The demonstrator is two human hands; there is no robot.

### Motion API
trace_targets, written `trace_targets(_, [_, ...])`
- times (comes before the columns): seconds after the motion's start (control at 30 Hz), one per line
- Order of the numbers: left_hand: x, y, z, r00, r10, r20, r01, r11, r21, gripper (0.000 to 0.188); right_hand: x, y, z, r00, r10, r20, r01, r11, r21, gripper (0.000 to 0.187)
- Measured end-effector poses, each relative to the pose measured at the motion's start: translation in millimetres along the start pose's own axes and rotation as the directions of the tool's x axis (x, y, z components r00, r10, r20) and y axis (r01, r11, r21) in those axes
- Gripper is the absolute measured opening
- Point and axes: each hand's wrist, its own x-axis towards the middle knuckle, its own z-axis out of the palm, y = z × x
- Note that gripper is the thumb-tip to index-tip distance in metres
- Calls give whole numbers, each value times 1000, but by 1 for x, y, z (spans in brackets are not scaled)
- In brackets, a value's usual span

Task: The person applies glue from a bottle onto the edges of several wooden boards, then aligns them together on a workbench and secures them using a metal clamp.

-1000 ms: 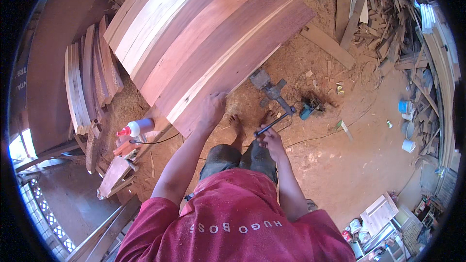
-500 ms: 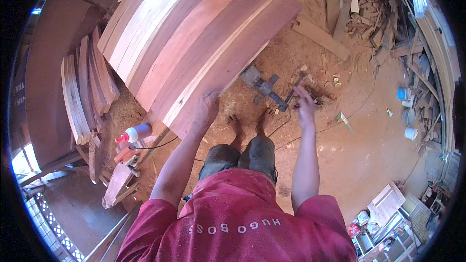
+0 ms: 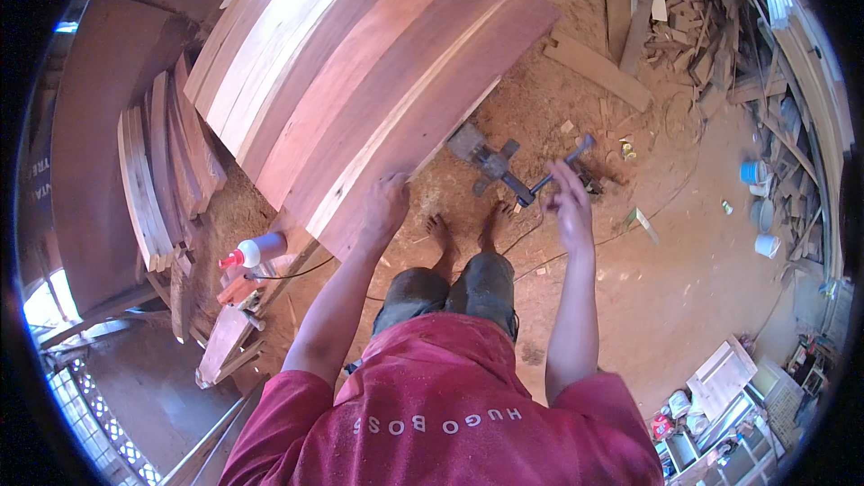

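Observation:
A wide wooden panel of light and reddish-brown boards lies across the upper left. At its near right edge, my left hand is closed with bent fingers on the wood. A grey metal vise sits by that same edge, and a thin bar handle slants from its screw end. Beside the bar is my right hand, fingers stretched and apart, holding nothing; whether a fingertip touches the bar I cannot tell.
A glue bottle with red cap and an orange tool lie on a board at left. Planks lean nearby. Offcuts heap at upper right. Buckets stand at right. A cord crosses the dusty floor.
The vise handle has swung round, its free end now farther right. My right hand has shifted slightly down and right. My left hand keeps its place on the panel's edge.

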Motion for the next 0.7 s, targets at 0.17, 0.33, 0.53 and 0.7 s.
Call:
trace_targets(0.17, [22,18,1,992,122,-21,-123,992,-21,15,32,164,-54,991,127,-33,-129,898,-420,41])
trace_targets(0.33, [2,4,-5,997,-42,58,40,999,26,14,-74,106,53,803,549,230,-546,834,-84,39])
trace_targets(0.53, [4,2,1,998,-43,40,43,999,13,14,-42,-11,34,977,184,110,-177,982,-69,43])
trace_targets(0.7, [7,8,1,999,-27,17,26,998,58,12,33,45,-30,988,-40,-147,15,985,-170,43])
